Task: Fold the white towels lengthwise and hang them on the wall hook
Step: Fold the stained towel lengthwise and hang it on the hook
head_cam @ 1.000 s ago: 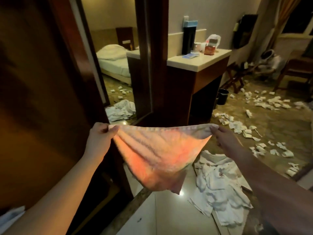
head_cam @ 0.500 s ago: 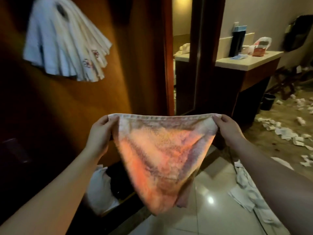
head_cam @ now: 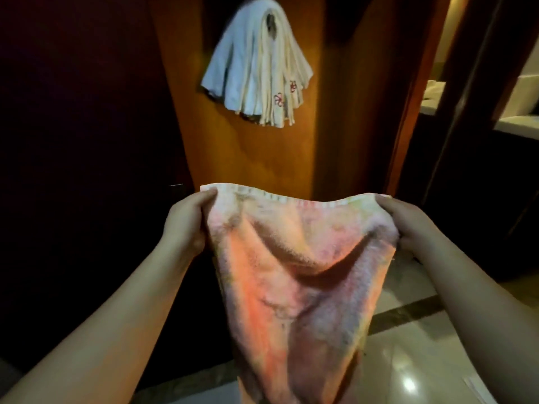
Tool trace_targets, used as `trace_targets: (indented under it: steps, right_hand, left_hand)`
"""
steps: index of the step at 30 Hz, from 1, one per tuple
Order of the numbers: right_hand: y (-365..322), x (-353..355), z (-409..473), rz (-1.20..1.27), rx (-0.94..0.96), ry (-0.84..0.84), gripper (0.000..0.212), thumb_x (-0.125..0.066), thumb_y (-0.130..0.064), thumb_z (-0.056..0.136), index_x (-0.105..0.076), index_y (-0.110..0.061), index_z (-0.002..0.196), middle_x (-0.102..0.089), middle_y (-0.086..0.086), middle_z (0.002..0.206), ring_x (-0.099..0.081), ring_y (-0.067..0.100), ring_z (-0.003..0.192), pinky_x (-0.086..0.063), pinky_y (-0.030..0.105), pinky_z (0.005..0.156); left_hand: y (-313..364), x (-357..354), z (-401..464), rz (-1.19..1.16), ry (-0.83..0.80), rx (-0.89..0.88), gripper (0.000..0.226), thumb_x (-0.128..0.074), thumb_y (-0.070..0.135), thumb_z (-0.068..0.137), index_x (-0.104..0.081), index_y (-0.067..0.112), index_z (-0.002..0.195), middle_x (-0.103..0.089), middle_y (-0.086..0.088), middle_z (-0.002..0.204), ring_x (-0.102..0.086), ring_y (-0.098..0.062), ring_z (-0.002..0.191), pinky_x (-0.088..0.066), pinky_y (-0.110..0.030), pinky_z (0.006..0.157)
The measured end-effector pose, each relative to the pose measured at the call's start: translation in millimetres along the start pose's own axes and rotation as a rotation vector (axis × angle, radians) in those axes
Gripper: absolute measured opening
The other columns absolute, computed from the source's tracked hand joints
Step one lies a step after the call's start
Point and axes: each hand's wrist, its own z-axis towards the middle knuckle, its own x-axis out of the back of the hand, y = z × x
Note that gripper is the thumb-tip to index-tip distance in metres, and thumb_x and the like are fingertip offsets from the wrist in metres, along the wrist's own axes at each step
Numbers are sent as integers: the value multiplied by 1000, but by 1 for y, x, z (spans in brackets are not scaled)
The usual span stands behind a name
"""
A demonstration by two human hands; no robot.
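I hold one towel (head_cam: pixel 294 281) stretched between both hands; it looks pink-orange in this warm light and hangs down to a point. My left hand (head_cam: pixel 186 225) grips its upper left corner and my right hand (head_cam: pixel 408 225) grips its upper right corner. The top hem sags a little between them. Straight ahead and above, several folded white towels (head_cam: pixel 256 71) hang fanned out from a hook (head_cam: pixel 271 20) on the orange wood panel (head_cam: pixel 242 150); the hook itself is mostly covered. Two of the hung towels show small red embroidery.
A dark door or wall (head_cam: pixel 81 141) fills the left side. A dark wooden door frame (head_cam: pixel 408 112) stands to the right, with a lit room and a pale counter edge (head_cam: pixel 516 123) beyond it. Glossy floor tiles (head_cam: pixel 414 360) lie below.
My view has swung left, from the littered room to the wood panel, so the hung towels now sit centred ahead. Both hands keep their grip; the held towel is closer to the panel.
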Motion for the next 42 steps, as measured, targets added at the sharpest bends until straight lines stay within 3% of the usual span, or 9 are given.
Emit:
trace_targets:
  steps: [6,11,14,18,21,24,33,39,42]
  right_hand:
    - [4,-68,-53,402,-311,-172,36,-56,-38,96,-71,-6,99,-75,17,87,-74,30,71,-60,40,58]
    - [17,-115,-96,634,-244,-88,44,-69,-40,90,-66,-6,117,-73,21,105,-72,38,92,-55,51,88]
    - [22,-141,-120,528,-9,-102,41,-62,-36,96,-63,-7,125,-73,14,111,-72,29,100,-56,45,89]
    - [25,-167,-151,257,193,-163,24,-55,-32,101,-74,-18,104,-77,9,98,-74,24,93,-58,41,83]
    - [31,-177,-161,-130,410,-80,23,-52,-37,102,-72,-39,92,-76,-10,90,-72,8,85,-58,33,81]
    - [36,-181,-165,-224,515,-46,21,-54,-35,101,-67,-49,93,-74,-21,89,-68,-4,85,-54,18,75]
    - [37,-175,-174,-172,525,-17,23,-53,-31,102,-67,-38,118,-70,-32,86,-65,-12,88,-47,3,68]
    - [38,-168,-184,-251,547,-109,26,-50,-34,102,-66,-40,122,-71,-24,102,-63,-13,98,-47,5,81]
    - [38,-163,-189,-274,533,-168,34,-53,-35,100,-56,-39,135,-60,-34,99,-55,-26,95,-39,-4,74]
  left_hand:
    - [4,26,-16,-186,77,160,7,-65,14,93,-67,9,97,-73,-5,80,-71,-20,72,-62,-37,71]
    - [-4,11,-56,-219,44,116,17,-60,16,98,-70,2,95,-75,-7,73,-74,-17,63,-59,-30,51]
    - [-16,-2,-78,-174,-38,101,24,-57,20,100,-73,3,100,-77,-15,93,-76,-24,80,-61,-34,65]
    - [-28,-10,-99,-73,-162,47,27,-54,25,102,-73,12,115,-76,-13,104,-74,-28,98,-56,-46,91]
    - [-36,-11,-110,38,-193,-42,27,-52,29,103,-73,19,117,-77,-2,103,-73,-17,100,-54,-42,96]
    - [-42,-8,-111,103,-192,-104,30,-51,32,103,-72,19,121,-77,1,104,-72,-13,102,-54,-40,98]
    - [-45,-1,-116,128,-189,-153,30,-53,33,103,-71,19,123,-77,0,106,-72,-16,103,-53,-44,99]
    - [-42,-5,-128,133,-310,-137,32,-47,28,105,-68,15,126,-76,3,106,-70,-3,101,-54,-13,83]
    - [-38,-6,-132,-60,-420,16,43,-35,30,106,-63,8,130,-73,-8,118,-67,-12,113,-54,-18,90]
